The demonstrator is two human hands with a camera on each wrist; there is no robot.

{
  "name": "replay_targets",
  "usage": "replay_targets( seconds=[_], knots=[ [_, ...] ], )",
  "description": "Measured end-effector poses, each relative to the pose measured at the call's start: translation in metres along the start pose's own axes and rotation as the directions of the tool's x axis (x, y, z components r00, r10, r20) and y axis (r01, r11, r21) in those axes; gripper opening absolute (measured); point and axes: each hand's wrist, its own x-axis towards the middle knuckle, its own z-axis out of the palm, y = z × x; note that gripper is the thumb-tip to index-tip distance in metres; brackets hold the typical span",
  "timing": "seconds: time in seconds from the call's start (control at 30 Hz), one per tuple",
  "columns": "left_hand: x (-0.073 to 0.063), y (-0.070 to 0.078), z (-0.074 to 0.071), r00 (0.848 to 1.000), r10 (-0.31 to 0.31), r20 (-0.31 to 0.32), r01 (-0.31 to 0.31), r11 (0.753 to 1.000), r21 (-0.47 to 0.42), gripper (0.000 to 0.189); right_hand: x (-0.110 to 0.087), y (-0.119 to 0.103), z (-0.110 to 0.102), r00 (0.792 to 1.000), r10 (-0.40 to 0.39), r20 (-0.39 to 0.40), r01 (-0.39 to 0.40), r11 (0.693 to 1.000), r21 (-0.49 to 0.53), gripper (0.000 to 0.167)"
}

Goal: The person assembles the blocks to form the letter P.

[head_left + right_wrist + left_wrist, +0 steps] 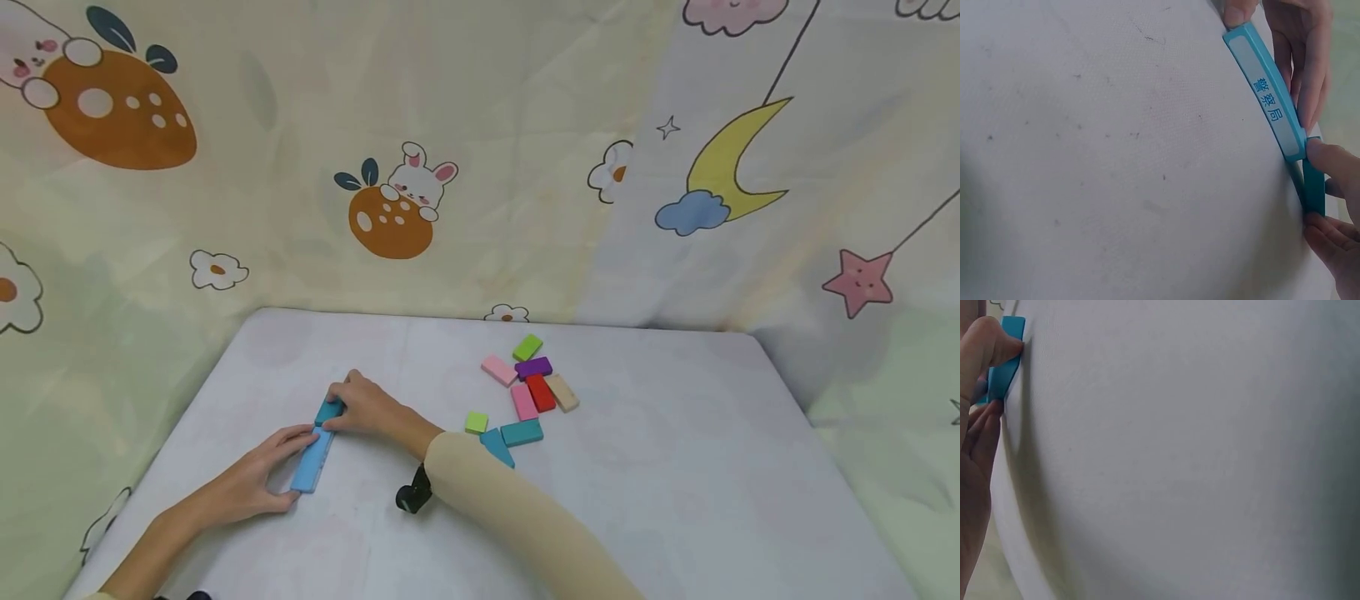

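A long light-blue block (313, 462) lies on the left part of the table. In the right wrist view, its pale side panel bears dark characters. My left hand (251, 479) grips this block, thumb at the near end and fingers along the far end. My right hand (375, 408) pinches a shorter teal block (328, 411) by its two ends. That teal block (1314, 187) stands end to end with the long one, right at its corner in the right wrist view. Fingers cover part of a blue block (1013, 328) in the left wrist view.
Right of centre lie several loose blocks, among them red (540, 392), purple (533, 368), beige (562, 392) and lime (476, 422). A teal rectangle (522, 432) sits beside a blue piece (497, 447) partly behind the right sleeve (517, 508). The white table (675, 467) meets a patterned cloth behind.
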Motion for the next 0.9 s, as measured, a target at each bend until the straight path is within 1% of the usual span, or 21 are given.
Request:
replay_targets(
  seconds=[0.2,0.37,0.47,0.53,0.6,0.67,0.77,0.83,0.9],
  knots=[
    [0.000,0.002,0.000,1.000,-0.027,0.003,0.027,1.000,0.014,0.083,0.001,-0.001,0.000,0.999,-0.007,0.032,0.009,0.999,-0.053,0.039],
    [-0.001,0.003,0.000,0.999,-0.051,0.018,0.051,0.999,0.009,0.083,0.000,0.000,0.002,0.999,-0.031,0.028,0.033,0.996,-0.082,0.037],
    [-0.001,0.003,0.000,0.998,-0.055,0.023,0.055,0.998,0.005,0.082,-0.002,0.000,0.003,0.998,-0.057,0.026,0.060,0.992,-0.107,0.037],
    [-0.002,0.004,0.000,0.999,-0.047,0.022,0.047,0.999,0.001,0.082,-0.003,0.000,0.003,0.997,-0.074,0.027,0.077,0.989,-0.126,0.038],
    [-0.001,0.004,0.000,0.999,-0.027,0.021,0.027,1.000,0.001,0.082,-0.004,0.001,0.004,0.996,-0.081,0.025,0.084,0.987,-0.138,0.039],
    [0.001,0.005,-0.002,1.000,-0.004,0.031,0.005,1.000,-0.019,0.082,-0.004,0.002,0.005,0.996,-0.082,0.020,0.084,0.986,-0.145,0.040],
    [0.005,0.006,-0.006,0.998,0.024,0.054,-0.023,0.999,-0.023,0.073,-0.005,0.004,0.005,0.997,-0.082,0.007,0.082,0.985,-0.155,0.041],
    [0.009,0.007,-0.011,0.997,0.023,0.073,-0.023,1.000,0.005,0.064,-0.007,0.006,0.004,0.996,-0.092,0.000,0.090,0.983,-0.162,0.040],
    [0.015,0.008,-0.016,0.996,0.017,0.083,-0.023,0.997,0.075,0.056,-0.009,0.008,0.004,0.995,-0.102,-0.004,0.100,0.981,-0.168,0.038]
  ],
)
